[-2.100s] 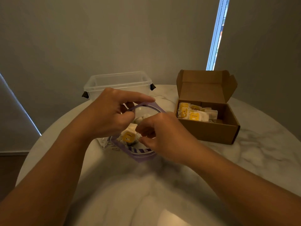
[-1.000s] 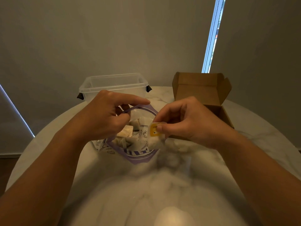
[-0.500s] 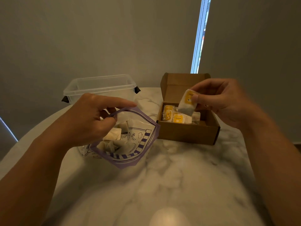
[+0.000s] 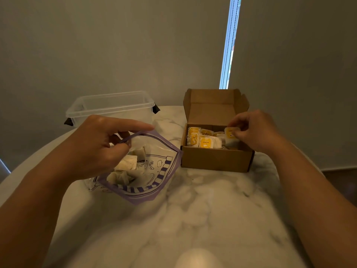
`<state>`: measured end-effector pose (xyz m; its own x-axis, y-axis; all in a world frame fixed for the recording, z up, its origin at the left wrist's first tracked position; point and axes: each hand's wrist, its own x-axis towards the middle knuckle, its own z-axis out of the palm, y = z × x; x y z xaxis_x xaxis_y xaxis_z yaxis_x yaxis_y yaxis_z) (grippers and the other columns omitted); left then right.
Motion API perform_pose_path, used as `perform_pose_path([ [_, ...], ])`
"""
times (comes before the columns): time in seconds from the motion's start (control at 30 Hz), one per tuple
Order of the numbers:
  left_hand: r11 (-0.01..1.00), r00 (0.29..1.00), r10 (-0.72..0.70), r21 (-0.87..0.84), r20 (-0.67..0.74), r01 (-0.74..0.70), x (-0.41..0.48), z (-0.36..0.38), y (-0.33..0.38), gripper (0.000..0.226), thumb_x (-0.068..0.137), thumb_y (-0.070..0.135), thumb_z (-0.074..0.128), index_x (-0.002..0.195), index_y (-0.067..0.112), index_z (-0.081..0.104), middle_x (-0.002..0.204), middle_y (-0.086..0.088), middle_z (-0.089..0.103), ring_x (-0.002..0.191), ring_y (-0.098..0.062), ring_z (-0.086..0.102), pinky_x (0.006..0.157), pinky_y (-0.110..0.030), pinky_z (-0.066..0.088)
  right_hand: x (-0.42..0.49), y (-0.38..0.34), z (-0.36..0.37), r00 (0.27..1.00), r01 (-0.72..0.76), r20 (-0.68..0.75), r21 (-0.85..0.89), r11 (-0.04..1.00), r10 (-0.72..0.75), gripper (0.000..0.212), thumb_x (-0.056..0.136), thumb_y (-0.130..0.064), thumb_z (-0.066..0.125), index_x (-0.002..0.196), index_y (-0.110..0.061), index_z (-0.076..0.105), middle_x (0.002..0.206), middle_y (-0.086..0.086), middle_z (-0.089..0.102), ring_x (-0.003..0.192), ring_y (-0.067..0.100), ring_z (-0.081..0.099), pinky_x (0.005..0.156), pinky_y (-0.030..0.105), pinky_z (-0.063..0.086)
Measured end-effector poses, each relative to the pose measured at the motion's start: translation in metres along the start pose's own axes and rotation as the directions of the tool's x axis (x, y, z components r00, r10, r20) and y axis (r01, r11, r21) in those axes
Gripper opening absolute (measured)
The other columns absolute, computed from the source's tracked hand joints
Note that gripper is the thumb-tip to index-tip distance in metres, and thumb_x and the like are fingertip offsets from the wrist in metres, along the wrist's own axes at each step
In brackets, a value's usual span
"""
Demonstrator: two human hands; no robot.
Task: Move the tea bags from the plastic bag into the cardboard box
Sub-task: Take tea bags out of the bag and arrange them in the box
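Note:
A clear plastic bag (image 4: 154,171) with a purple zip rim and purple drawings lies open on the marble table, with several pale tea bags (image 4: 127,171) inside. My left hand (image 4: 96,144) pinches the bag's far rim and holds the mouth open. To the right stands an open brown cardboard box (image 4: 216,159), its lid up, holding several tea bags with yellow tags (image 4: 204,142). My right hand (image 4: 255,132) is over the box's right side and pinches one yellow-tagged tea bag (image 4: 230,137) that is partly down inside the box.
A clear plastic tub (image 4: 110,107) with black clips stands behind the bag at the back left. The round marble table (image 4: 193,219) curves away at both sides. A wall and a bright window slit rise behind the box.
My right hand pulled a tea bag out of the plastic bag, carried it right and lowered it into the box. My left hand kept hold of the bag's rim.

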<state>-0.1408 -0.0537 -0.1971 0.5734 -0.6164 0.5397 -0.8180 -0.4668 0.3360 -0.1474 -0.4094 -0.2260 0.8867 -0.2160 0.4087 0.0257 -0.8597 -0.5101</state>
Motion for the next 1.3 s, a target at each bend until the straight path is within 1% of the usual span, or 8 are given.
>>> perform_pose_path([
  [0.13, 1.0, 1.0, 0.007, -0.016, 0.003, -0.007, 0.001, -0.001, 0.002, 0.047, 0.077, 0.033, 0.05, 0.121, 0.042, 0.063, 0.097, 0.042, 0.062, 0.087, -0.003, 0.067, 0.072, -0.027, 0.06, -0.001, -0.006, 0.004, 0.999, 0.032, 0.039, -0.082, 0.996, -0.029, 0.019, 0.086, -0.01, 0.071, 0.102, -0.021, 0.072, 0.091, -0.004, 0.063, 0.081, 0.008, 0.058, 0.058, 0.014, 0.041],
  [0.3, 1.0, 1.0, -0.012, -0.006, -0.014, 0.012, 0.0, -0.001, -0.001, 0.052, 0.076, 0.016, 0.055, 0.121, 0.038, 0.065, 0.095, 0.034, 0.066, 0.086, -0.006, 0.067, 0.07, -0.03, 0.06, 0.001, -0.009, 0.004, 0.997, 0.068, 0.042, -0.162, 0.984, -0.062, 0.018, 0.087, -0.01, 0.069, 0.104, -0.017, 0.072, 0.097, 0.001, 0.067, 0.085, 0.012, 0.059, 0.068, 0.021, 0.046],
  [0.6, 1.0, 1.0, -0.027, -0.007, -0.012, 0.027, 0.0, 0.0, 0.0, 0.051, 0.076, 0.016, 0.054, 0.121, 0.037, 0.065, 0.096, 0.032, 0.066, 0.085, -0.006, 0.066, 0.069, -0.03, 0.061, 0.008, -0.003, 0.006, 0.999, 0.025, -0.031, -0.233, 0.972, -0.033, 0.022, 0.088, -0.003, 0.065, 0.106, -0.014, 0.073, 0.103, 0.008, 0.07, 0.091, 0.022, 0.063, 0.074, 0.027, 0.046],
  [0.77, 1.0, 1.0, -0.024, -0.016, -0.021, 0.023, 0.0, -0.001, 0.0, 0.048, 0.078, 0.024, 0.051, 0.122, 0.035, 0.065, 0.105, 0.018, 0.07, 0.086, -0.007, 0.067, 0.069, -0.032, 0.061, -0.001, -0.012, -0.005, 0.99, 0.058, -0.122, -0.145, 0.988, -0.076, 0.022, 0.087, -0.007, 0.069, 0.108, -0.013, 0.072, 0.105, 0.005, 0.07, 0.085, 0.011, 0.059, 0.075, 0.019, 0.043],
  [0.9, 0.999, 0.999, -0.035, -0.014, -0.018, 0.034, 0.0, -0.001, 0.003, 0.049, 0.078, 0.014, 0.052, 0.121, 0.033, 0.066, 0.102, 0.02, 0.068, 0.083, -0.007, 0.066, 0.069, -0.031, 0.06, -0.016, -0.037, -0.017, 0.972, 0.158, -0.191, 0.09, 0.983, -0.138, 0.015, 0.082, -0.013, 0.076, 0.094, -0.022, 0.074, 0.086, -0.007, 0.071, 0.071, -0.002, 0.063, 0.064, 0.006, 0.045],
  [1.07, 0.999, 0.999, -0.047, -0.004, -0.013, 0.047, -0.001, -0.004, 0.003, 0.052, 0.077, 0.013, 0.051, 0.123, 0.032, 0.066, 0.106, 0.018, 0.068, 0.083, -0.005, 0.065, 0.07, -0.028, 0.059, -0.045, -0.09, -0.008, 0.958, 0.252, 0.001, 0.468, 0.847, -0.285, 0.013, 0.078, -0.014, 0.079, 0.089, -0.021, 0.076, 0.08, -0.008, 0.074, 0.076, 0.005, 0.071, 0.071, 0.02, 0.057],
  [1.2, 0.999, 0.999, -0.049, 0.004, -0.006, 0.049, 0.0, -0.004, 0.005, 0.05, 0.078, 0.014, 0.051, 0.123, 0.031, 0.064, 0.112, 0.012, 0.068, 0.082, -0.003, 0.065, 0.07, -0.026, 0.059, -0.067, -0.119, 0.013, 0.879, 0.234, 0.235, 0.546, 0.805, -0.414, 0.014, 0.08, -0.014, 0.076, 0.092, -0.021, 0.075, 0.085, -0.008, 0.074, 0.081, 0.005, 0.071, 0.072, 0.022, 0.058],
  [1.3, 0.999, 0.999, -0.044, 0.01, -0.006, 0.044, 0.0, -0.004, 0.006, 0.05, 0.078, 0.014, 0.05, 0.122, 0.034, 0.062, 0.109, 0.018, 0.065, 0.082, -0.002, 0.065, 0.069, -0.022, 0.058, -0.08, -0.134, 0.033, 0.822, 0.303, 0.3, 0.49, 0.817, -0.484, 0.017, 0.082, -0.014, 0.076, 0.097, -0.021, 0.075, 0.089, -0.01, 0.074, 0.08, -0.001, 0.069, 0.074, 0.017, 0.057],
])
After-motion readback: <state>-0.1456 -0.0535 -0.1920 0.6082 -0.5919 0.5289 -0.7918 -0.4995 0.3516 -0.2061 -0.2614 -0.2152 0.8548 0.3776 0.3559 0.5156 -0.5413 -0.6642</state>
